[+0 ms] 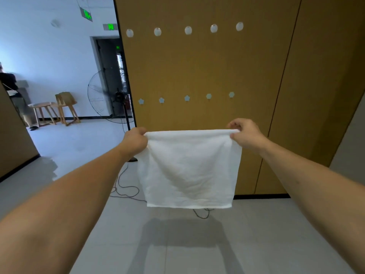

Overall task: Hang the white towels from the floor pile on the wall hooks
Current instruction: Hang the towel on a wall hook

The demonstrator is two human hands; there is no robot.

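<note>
From the head view, a white towel (188, 169) of soft, faintly creased terry cloth hangs in the air as a rough rectangle, stretched flat by its top edge in front of a tan wooden wall panel (197, 66). The left hand (136, 140) has its grip pinched on the top left corner, and the right hand (245, 135) has its grip pinched on the top right corner, fingers curled over the rolled hem. The towel's lower edge hangs free above the floor (256, 234), which is pale grey, smooth tile and carries the towel's shadow. On the panel above the towel sit two rows of five hooks: an upper row of round whitish hooks (188, 30) and a lower row of small pale blue flower-shaped hooks (187, 98), all bare. A thin dark cable (126, 189) loops over the floor at the panel's foot. To the left the room opens out, with a standing fan (102, 95), light wooden chairs (65, 107) against a white wall, and a green exit sign (111, 27) overhead.
</note>
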